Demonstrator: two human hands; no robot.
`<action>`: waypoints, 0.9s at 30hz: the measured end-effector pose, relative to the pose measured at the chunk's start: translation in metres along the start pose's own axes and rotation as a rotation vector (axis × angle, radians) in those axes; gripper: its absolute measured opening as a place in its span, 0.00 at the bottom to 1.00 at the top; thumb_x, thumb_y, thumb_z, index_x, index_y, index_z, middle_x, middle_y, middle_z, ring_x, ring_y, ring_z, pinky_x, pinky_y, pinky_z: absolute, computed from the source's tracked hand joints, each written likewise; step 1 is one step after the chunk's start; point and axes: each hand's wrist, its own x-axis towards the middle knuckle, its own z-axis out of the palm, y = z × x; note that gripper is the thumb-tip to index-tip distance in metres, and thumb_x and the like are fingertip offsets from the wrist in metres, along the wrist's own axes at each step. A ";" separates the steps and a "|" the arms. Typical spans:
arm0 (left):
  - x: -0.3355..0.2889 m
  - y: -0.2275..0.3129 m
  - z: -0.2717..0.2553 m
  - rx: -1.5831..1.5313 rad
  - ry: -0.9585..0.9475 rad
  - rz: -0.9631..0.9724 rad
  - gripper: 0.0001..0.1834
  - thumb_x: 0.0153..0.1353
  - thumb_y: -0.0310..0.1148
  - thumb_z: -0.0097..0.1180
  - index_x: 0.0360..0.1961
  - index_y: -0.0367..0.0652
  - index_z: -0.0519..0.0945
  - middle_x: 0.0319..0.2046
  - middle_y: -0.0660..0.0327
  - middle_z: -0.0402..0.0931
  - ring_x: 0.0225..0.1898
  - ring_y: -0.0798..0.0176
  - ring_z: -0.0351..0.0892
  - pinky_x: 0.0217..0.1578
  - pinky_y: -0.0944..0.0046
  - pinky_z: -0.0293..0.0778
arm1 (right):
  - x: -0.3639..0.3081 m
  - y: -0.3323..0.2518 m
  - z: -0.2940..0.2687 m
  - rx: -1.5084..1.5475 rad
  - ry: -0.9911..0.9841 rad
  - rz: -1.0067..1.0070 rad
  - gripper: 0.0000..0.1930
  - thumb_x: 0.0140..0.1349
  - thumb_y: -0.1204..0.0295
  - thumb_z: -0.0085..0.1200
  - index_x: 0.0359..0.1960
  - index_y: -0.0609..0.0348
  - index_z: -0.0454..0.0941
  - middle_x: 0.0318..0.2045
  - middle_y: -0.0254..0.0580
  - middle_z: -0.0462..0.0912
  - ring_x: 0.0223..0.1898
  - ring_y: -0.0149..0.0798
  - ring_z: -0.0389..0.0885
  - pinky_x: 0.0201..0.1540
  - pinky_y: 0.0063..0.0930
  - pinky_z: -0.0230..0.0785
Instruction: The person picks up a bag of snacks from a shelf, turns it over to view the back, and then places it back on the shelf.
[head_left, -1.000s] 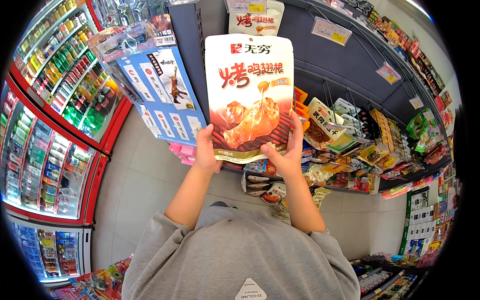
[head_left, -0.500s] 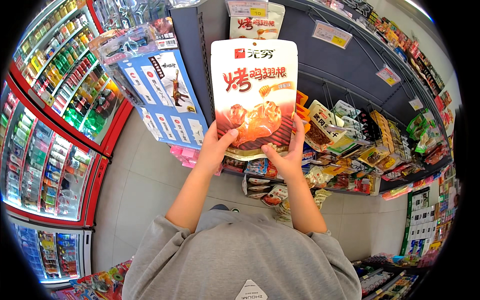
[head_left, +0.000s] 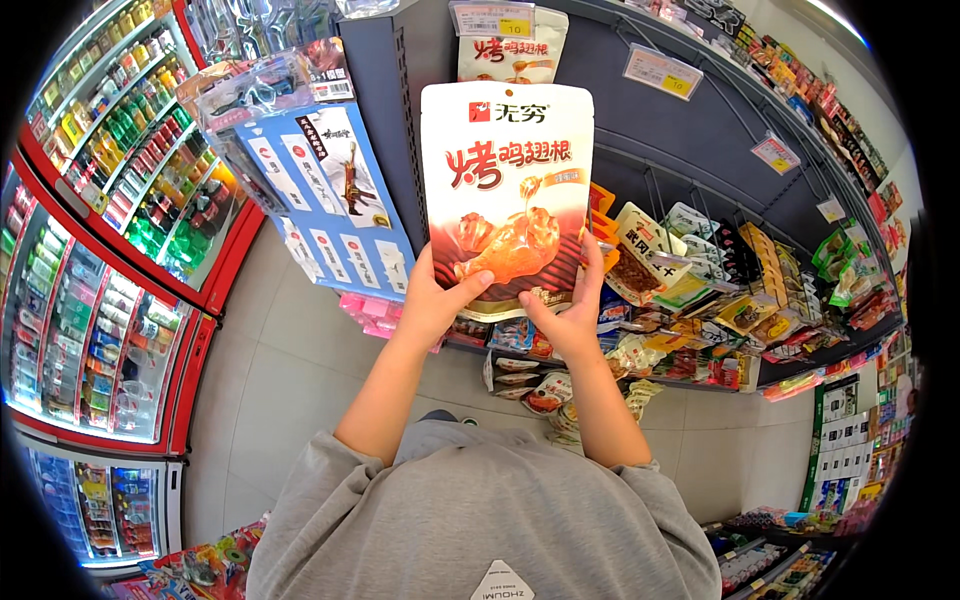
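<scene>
A white and dark red snack pouch [head_left: 508,200] with a picture of a roasted chicken drumstick is held upright in front of me. My left hand [head_left: 440,298] grips its lower left edge, the thumb lying across the front. At the lower right edge my right hand [head_left: 572,305] holds it the same way, thumb on the front. The fingers of both hands are partly hidden behind the pouch. Beyond its top, a similar pouch [head_left: 510,50] hangs on the shelf rack, partly covered by a price tag [head_left: 493,19].
On the right, a dark shelf rack [head_left: 610,110] carries hanging snack packets [head_left: 650,250] and more price tags [head_left: 662,72]. Blue toy boxes [head_left: 335,190] hang at the left. Red-framed drink fridges [head_left: 195,400] line the far left, across a tiled floor [head_left: 285,400].
My left thumb has slid slightly to the right across the front of the pouch. The pouch has shifted only a little, and both hands keep hold of it.
</scene>
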 end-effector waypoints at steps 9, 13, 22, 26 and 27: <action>0.003 0.002 0.001 -0.026 0.002 -0.009 0.32 0.49 0.23 0.60 0.56 0.37 0.61 0.50 0.58 0.68 0.51 0.64 0.69 0.53 0.63 0.65 | 0.005 0.000 0.000 0.001 -0.011 -0.018 0.47 0.43 0.78 0.62 0.63 0.60 0.43 0.57 0.51 0.58 0.57 0.42 0.62 0.57 0.34 0.60; 0.003 0.001 0.000 -0.012 0.004 -0.013 0.33 0.49 0.23 0.61 0.56 0.37 0.61 0.50 0.58 0.68 0.51 0.64 0.69 0.53 0.63 0.65 | 0.004 0.003 -0.001 0.000 -0.023 -0.005 0.47 0.43 0.76 0.62 0.63 0.60 0.43 0.57 0.51 0.57 0.58 0.42 0.61 0.58 0.35 0.59; 0.006 -0.003 -0.004 -0.045 0.031 0.013 0.29 0.49 0.22 0.61 0.52 0.35 0.64 0.46 0.57 0.71 0.47 0.66 0.72 0.48 0.65 0.69 | 0.005 0.006 0.000 0.076 -0.054 0.052 0.45 0.45 0.79 0.59 0.63 0.59 0.42 0.55 0.54 0.61 0.57 0.42 0.63 0.57 0.34 0.59; 0.011 -0.004 -0.005 -0.041 0.028 -0.001 0.29 0.49 0.22 0.61 0.53 0.36 0.64 0.48 0.58 0.70 0.49 0.65 0.71 0.50 0.64 0.68 | 0.010 0.005 -0.002 0.054 -0.054 0.031 0.44 0.46 0.79 0.58 0.63 0.60 0.42 0.55 0.53 0.61 0.57 0.42 0.64 0.57 0.33 0.60; 0.012 -0.004 -0.006 -0.038 0.027 -0.020 0.30 0.49 0.22 0.60 0.54 0.36 0.63 0.49 0.58 0.70 0.50 0.65 0.70 0.52 0.64 0.66 | 0.013 0.005 -0.003 0.023 -0.078 0.008 0.43 0.47 0.79 0.57 0.63 0.60 0.43 0.56 0.53 0.61 0.57 0.42 0.64 0.56 0.34 0.61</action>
